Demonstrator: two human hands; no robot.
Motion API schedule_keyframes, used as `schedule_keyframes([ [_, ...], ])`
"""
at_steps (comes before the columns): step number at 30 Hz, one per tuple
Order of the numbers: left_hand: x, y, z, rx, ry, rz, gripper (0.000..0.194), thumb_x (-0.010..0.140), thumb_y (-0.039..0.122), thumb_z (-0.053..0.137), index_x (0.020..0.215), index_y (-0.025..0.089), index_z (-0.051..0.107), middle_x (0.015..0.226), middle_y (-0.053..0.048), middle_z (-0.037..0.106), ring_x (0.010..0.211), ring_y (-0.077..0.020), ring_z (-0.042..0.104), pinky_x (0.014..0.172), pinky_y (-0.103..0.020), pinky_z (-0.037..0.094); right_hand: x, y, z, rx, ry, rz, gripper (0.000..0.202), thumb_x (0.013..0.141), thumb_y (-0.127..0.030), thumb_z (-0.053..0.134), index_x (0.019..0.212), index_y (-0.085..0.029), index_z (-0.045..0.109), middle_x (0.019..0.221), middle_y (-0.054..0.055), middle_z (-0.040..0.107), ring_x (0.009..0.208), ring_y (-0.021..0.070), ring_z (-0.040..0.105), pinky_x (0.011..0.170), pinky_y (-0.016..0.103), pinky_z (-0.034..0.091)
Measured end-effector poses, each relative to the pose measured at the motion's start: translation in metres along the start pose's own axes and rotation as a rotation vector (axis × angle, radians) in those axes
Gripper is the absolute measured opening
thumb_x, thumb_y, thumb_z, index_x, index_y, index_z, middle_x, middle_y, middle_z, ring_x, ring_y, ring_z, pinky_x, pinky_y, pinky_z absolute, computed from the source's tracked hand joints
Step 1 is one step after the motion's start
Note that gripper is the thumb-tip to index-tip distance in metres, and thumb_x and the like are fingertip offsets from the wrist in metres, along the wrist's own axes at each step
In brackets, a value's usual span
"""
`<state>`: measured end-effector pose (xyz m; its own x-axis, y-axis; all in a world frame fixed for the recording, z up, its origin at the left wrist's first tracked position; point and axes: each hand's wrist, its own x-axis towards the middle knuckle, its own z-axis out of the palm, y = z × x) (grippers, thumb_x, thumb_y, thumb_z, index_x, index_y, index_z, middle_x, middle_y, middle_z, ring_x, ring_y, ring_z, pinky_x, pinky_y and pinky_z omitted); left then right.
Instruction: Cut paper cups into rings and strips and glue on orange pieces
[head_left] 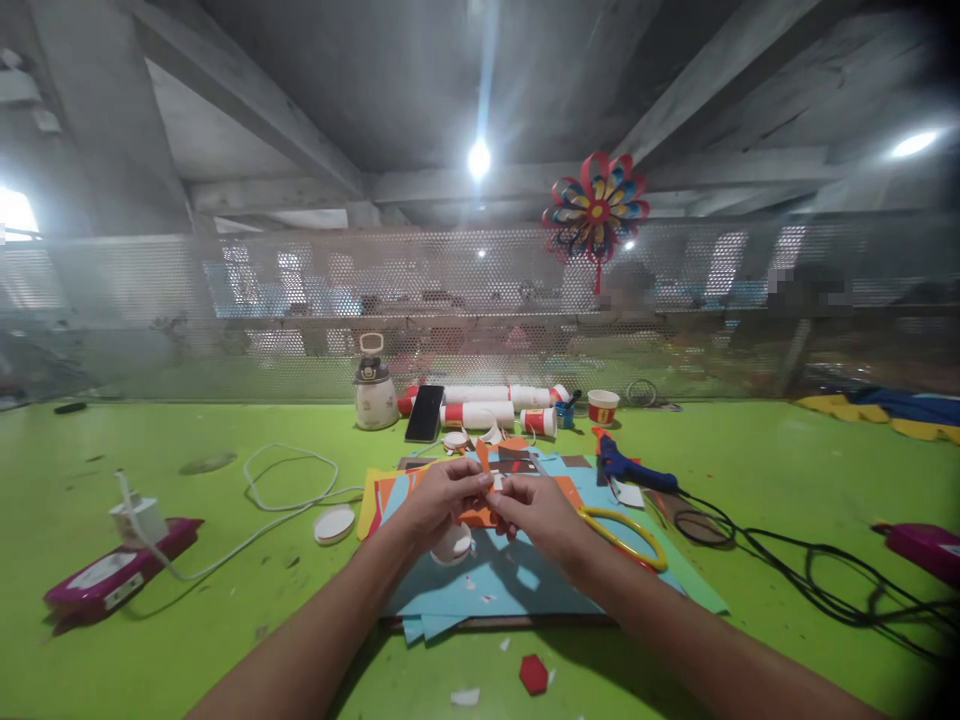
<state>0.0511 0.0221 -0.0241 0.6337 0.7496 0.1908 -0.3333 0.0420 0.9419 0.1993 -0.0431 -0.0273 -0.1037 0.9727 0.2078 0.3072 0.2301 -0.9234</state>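
Note:
Above the pile of coloured paper, my left hand (pixel 446 497) pinches a small orange piece of paper (pixel 483 456) that sticks up between its fingertips. My right hand (pixel 538 507) is closed right beside it, fingertips meeting at the same piece; its lower edge is hidden by the fingers. Light blue sheets (pixel 495 580) lie under both hands, with orange scraps on top. A white round lid (pixel 451 545) rests on the sheets below my left hand. Yellow scissor-like handles (pixel 637 537) lie right of my right hand.
A blue glue gun (pixel 634 470) with black cable lies at the right. A purple power strip (pixel 112 585) with a charger (pixel 139 520) is at the left. Behind stand a bottle (pixel 376 400), a phone (pixel 425 414) and paper cups (pixel 603 406). A red hexagon (pixel 533 675) lies in front.

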Motion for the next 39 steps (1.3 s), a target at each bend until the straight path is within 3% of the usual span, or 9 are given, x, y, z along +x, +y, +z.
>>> schedule_keyframes([
  [25, -0.0001, 0.0015, 0.0038, 0.026, 0.049, 0.028, 0.028, 0.057, 0.027, 0.086, 0.06, 0.011, 0.063, 0.056, 0.001, 0.058, 0.052, -0.0062, 0.048, 0.054, -0.02, 0.034, 0.0034, 0.0049, -0.0019, 0.004, 0.046, -0.023, 0.019, 0.094, -0.032, 0.057, 0.095, -0.014, 0.063, 0.084, 0.0, 0.065, 0.065, 0.0115, 0.063, 0.061, 0.028, 0.054],
  [39, -0.0016, 0.0016, 0.0022, -0.029, 0.036, -0.013, 0.027, 0.059, 0.027, 0.085, 0.073, 0.011, 0.067, 0.067, -0.002, 0.063, 0.062, -0.0108, 0.057, 0.064, -0.024, 0.043, 0.0016, 0.0016, -0.0042, 0.036, 0.058, -0.017, 0.018, 0.094, -0.031, 0.058, 0.094, -0.014, 0.063, 0.083, 0.0, 0.065, 0.064, 0.0112, 0.062, 0.06, 0.027, 0.054],
])
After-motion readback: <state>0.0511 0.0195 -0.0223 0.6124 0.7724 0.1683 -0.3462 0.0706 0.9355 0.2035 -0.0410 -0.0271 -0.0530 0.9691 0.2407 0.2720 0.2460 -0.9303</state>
